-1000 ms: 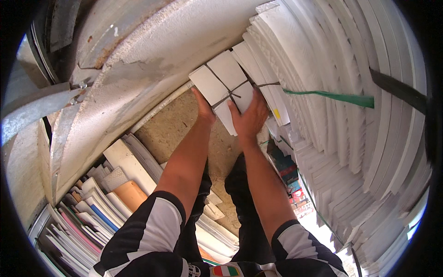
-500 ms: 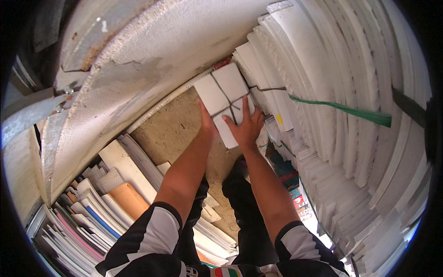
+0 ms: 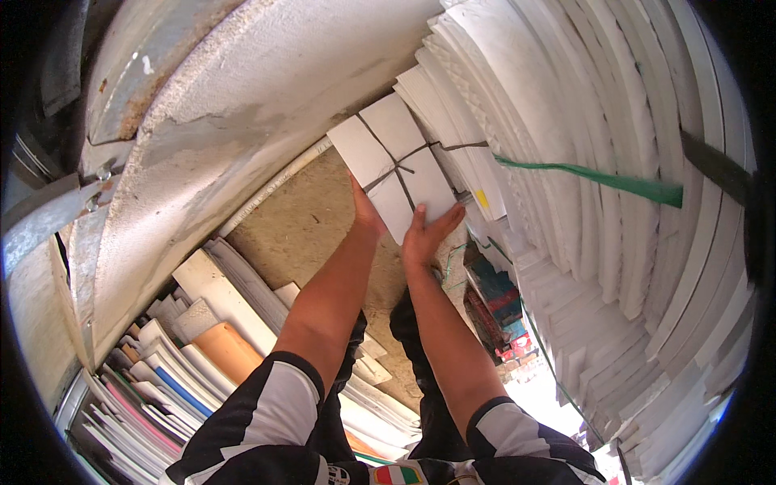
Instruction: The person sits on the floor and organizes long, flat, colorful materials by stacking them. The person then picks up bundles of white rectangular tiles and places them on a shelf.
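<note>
A bundle of white paper (image 3: 388, 137), bound crosswise with dark string knotted near its middle, is between my hands at the far end of the narrow space. My left hand (image 3: 367, 212) supports its left edge, the fingers partly hidden beneath. At the near right corner, my right hand (image 3: 428, 236) grips it with the thumb on top and fingers along the side. The bundle's far right side meets the tall stack of white paper (image 3: 517, 89). Whether its underside rests on anything is hidden.
A rough pale wall (image 3: 267, 81) runs along the left, with a rusty metal bracket (image 3: 109, 174) nearer. Upright books and papers (image 3: 186, 364) line the lower left. Green strapping (image 3: 590, 178) crosses the right stack. Brown floor (image 3: 299, 206) shows below.
The bundle has shifted slightly up and turned so more of its top shows. My right hand has slid down from its top face to the near right corner.
</note>
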The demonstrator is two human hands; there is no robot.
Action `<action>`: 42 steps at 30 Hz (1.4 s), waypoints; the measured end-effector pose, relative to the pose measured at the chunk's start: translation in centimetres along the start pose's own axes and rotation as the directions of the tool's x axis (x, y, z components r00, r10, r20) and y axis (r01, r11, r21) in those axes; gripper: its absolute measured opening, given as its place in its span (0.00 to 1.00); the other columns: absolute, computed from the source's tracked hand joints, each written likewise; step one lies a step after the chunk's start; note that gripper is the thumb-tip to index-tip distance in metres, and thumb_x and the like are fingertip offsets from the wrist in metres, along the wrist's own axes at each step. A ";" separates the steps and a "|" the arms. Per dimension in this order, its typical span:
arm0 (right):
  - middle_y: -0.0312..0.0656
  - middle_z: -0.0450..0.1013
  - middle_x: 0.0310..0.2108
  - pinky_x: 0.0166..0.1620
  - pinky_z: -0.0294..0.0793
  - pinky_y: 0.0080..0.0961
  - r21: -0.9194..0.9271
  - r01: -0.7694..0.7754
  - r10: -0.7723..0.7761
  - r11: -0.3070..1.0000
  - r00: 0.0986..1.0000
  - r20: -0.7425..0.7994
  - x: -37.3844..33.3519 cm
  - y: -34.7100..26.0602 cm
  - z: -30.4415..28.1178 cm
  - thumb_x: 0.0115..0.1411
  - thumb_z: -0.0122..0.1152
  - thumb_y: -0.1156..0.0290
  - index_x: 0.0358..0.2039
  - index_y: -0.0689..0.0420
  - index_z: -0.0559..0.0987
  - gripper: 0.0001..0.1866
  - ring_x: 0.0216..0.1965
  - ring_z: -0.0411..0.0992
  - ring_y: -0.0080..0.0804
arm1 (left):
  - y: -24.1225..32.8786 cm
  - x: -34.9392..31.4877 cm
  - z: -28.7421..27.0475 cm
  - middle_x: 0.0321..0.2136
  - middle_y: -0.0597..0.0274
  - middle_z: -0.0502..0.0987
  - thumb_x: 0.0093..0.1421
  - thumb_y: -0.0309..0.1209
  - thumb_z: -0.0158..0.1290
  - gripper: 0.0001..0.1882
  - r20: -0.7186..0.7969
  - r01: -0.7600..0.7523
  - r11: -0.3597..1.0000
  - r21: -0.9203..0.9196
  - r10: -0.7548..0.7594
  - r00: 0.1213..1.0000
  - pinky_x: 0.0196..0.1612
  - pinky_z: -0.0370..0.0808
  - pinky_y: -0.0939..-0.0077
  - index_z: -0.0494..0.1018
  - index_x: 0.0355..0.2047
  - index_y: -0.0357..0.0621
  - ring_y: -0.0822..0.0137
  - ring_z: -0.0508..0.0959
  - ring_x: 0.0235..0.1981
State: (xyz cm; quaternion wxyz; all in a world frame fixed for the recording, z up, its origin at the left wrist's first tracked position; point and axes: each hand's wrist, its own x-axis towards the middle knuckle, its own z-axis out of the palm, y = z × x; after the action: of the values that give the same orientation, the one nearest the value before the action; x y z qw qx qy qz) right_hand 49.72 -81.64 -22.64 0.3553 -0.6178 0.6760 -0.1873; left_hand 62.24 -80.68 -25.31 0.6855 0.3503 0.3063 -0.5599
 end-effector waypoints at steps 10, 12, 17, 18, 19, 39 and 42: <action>0.70 0.25 0.73 0.73 0.46 0.48 -0.174 -0.094 0.130 0.980 0.969 0.211 -0.2 -4.9 -2.9 0.65 0.63 0.61 0.74 0.62 0.38 0.51 0.74 0.32 0.68 | 1.4 -3.7 1.1 0.72 0.56 0.57 0.59 0.79 0.32 0.54 -0.454 0.246 0.869 0.428 -0.029 0.891 0.68 0.48 0.31 0.53 0.74 0.55 0.47 0.56 0.71; 0.70 0.26 0.73 0.73 0.47 0.49 -0.225 -0.061 0.122 0.972 0.956 0.268 -1.4 -7.2 -5.2 0.65 0.62 0.61 0.74 0.62 0.42 0.49 0.74 0.34 0.68 | 1.2 -7.3 2.1 0.74 0.56 0.51 0.60 0.76 0.35 0.52 -0.453 0.209 0.874 0.439 0.014 0.892 0.67 0.42 0.27 0.48 0.75 0.57 0.47 0.51 0.72; 0.72 0.40 0.71 0.72 0.50 0.51 -0.166 0.080 -0.013 0.983 0.929 0.371 -6.0 -9.8 -11.4 0.65 0.62 0.61 0.72 0.62 0.53 0.42 0.73 0.43 0.69 | -0.3 -18.0 5.6 0.58 0.53 0.70 0.68 0.62 0.44 0.38 -0.251 0.087 0.739 0.668 0.113 0.961 0.58 0.66 0.53 0.64 0.65 0.44 0.56 0.71 0.55; 0.72 0.43 0.71 0.72 0.51 0.52 -0.182 0.124 -0.038 0.975 0.909 0.415 -7.2 -9.7 -12.7 0.65 0.61 0.60 0.71 0.62 0.54 0.41 0.72 0.44 0.69 | -1.0 -20.0 6.3 0.51 0.56 0.71 0.69 0.57 0.45 0.32 -0.245 0.076 0.752 0.654 0.116 0.963 0.54 0.67 0.58 0.68 0.59 0.42 0.60 0.71 0.49; 0.72 0.46 0.70 0.71 0.52 0.51 -0.164 0.103 -0.030 0.981 0.918 0.396 -8.6 -10.9 -14.4 0.65 0.61 0.61 0.71 0.62 0.55 0.40 0.72 0.46 0.69 | -1.7 -22.1 7.0 0.44 0.59 0.73 0.70 0.52 0.47 0.27 -0.234 0.055 0.766 0.641 0.127 0.964 0.49 0.68 0.64 0.72 0.54 0.40 0.63 0.71 0.42; 0.65 0.52 0.69 0.68 0.59 0.51 0.329 -0.178 0.234 0.927 0.962 -0.138 -24.7 -11.8 -48.2 0.66 0.58 0.52 0.71 0.50 0.58 0.38 0.70 0.53 0.64 | -22.3 -49.8 19.3 0.29 0.71 0.68 0.72 0.42 0.47 0.13 0.166 -0.060 0.467 0.882 -0.189 0.968 0.35 0.69 0.75 0.74 0.40 0.47 0.75 0.68 0.30; 0.64 0.52 0.70 0.67 0.61 0.49 0.384 -0.277 0.374 0.881 0.904 -0.206 -27.3 -8.4 -54.7 0.65 0.58 0.51 0.72 0.47 0.58 0.38 0.70 0.53 0.64 | -29.0 -52.0 18.7 0.25 0.74 0.68 0.73 0.44 0.45 0.14 0.154 -0.077 0.275 0.958 -0.269 0.951 0.27 0.65 0.76 0.72 0.34 0.52 0.78 0.67 0.24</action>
State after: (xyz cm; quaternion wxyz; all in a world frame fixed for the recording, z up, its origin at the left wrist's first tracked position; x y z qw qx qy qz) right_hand 16.23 -66.76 26.98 0.3880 -0.3899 0.7698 -0.3237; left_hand 24.65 -71.02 23.49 0.3384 0.5863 -0.1725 -0.7155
